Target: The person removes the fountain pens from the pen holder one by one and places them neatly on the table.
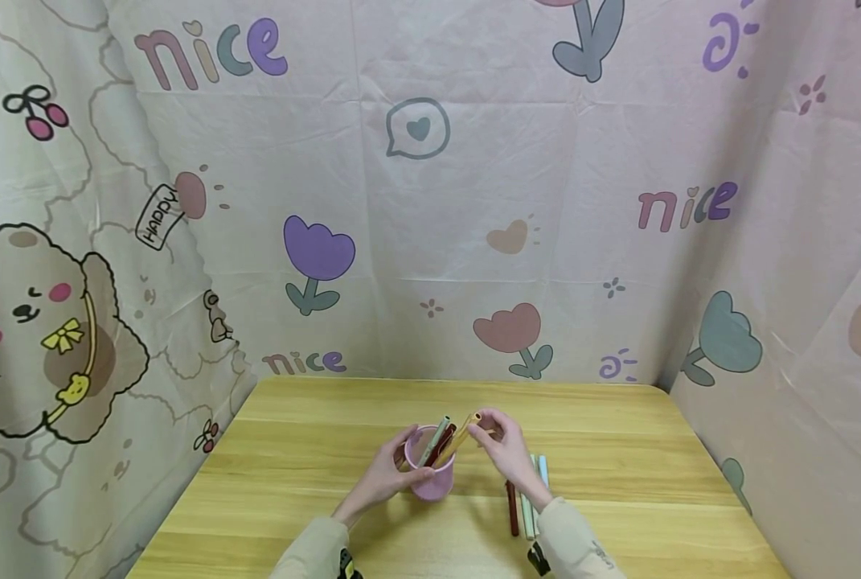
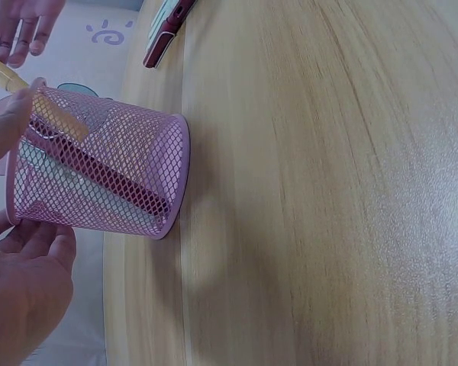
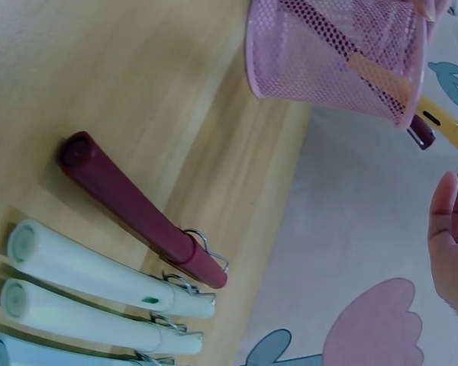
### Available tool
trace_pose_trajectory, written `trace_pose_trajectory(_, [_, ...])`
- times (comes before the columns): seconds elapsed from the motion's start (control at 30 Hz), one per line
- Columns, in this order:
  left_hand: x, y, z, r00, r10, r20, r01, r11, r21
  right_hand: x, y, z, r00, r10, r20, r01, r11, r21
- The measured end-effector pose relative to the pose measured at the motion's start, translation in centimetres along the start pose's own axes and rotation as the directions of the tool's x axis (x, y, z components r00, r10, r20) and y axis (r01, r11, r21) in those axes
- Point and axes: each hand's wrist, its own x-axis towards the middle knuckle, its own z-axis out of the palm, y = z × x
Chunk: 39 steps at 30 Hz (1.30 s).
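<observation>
A pink mesh pen cup (image 1: 433, 484) stands on the wooden table, its rim slightly tilted in the wrist views. My left hand (image 1: 384, 473) grips it from the left, thumb across the near side, fingers behind. Inside lean a light green pen (image 1: 432, 444), a dark red pen (image 1: 442, 445) and a yellow pen (image 1: 461, 441). The yellow pen's lower part shows through the mesh in the left wrist view. Over the cup's right side, my right hand (image 1: 504, 449) pinches the yellow pen's upper end between thumb and fingers.
To the right of the cup, under my right forearm, loose clipped pens lie side by side: a dark red pen (image 3: 137, 207), two light green pens (image 3: 91, 265) and a light blue pen (image 3: 53, 352). A patterned curtain (image 1: 430, 241) hangs behind the table (image 1: 314, 426).
</observation>
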Motion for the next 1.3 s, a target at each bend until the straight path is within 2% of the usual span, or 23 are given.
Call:
trace_pose_trajectory(0.23, [0.0, 0.0, 0.0, 1.000, 0.000, -0.007, 0.000, 1.000, 0.001, 0.1, -0.7, -0.5, 1.000, -0.005, -0.015, 0.005, 0.999, 0.034])
trace_pose_trajectory(0.5, [0.1, 0.0, 0.0, 1.000, -0.012, -0.008, 0.012, 1.000, -0.012, -0.1, -1.3, -1.5, 0.997, -0.071, -0.017, 0.073, 0.991, 0.110])
trace_pose_trajectory(0.77, [0.1, 0.1, 0.1, 1.000, -0.020, -0.008, 0.019, 0.999, -0.025, -0.2, -1.1, -3.1, 0.985, -0.172, -0.001, 0.168, 0.963, 0.210])
trace_pose_trajectory(0.9, [0.1, 0.1, 0.1, 1.000, -0.018, -0.007, 0.018, 0.999, -0.029, -0.2, -1.1, -4.0, 0.987, -0.157, -0.027, 0.159, 0.962, 0.223])
trace_pose_trajectory(1.1, [0.2, 0.0, 0.1, 1.000, -0.018, -0.008, 0.017, 0.999, -0.031, -0.5, -1.1, -5.4, 0.992, -0.089, -0.086, 0.106, 0.969, 0.222])
trace_pose_trajectory(1.3, [0.1, 0.1, 0.1, 1.000, -0.011, -0.014, 0.011, 1.000, -0.012, -0.6, -0.8, -6.8, 0.991, -0.043, -0.127, 0.066, 0.981, 0.184])
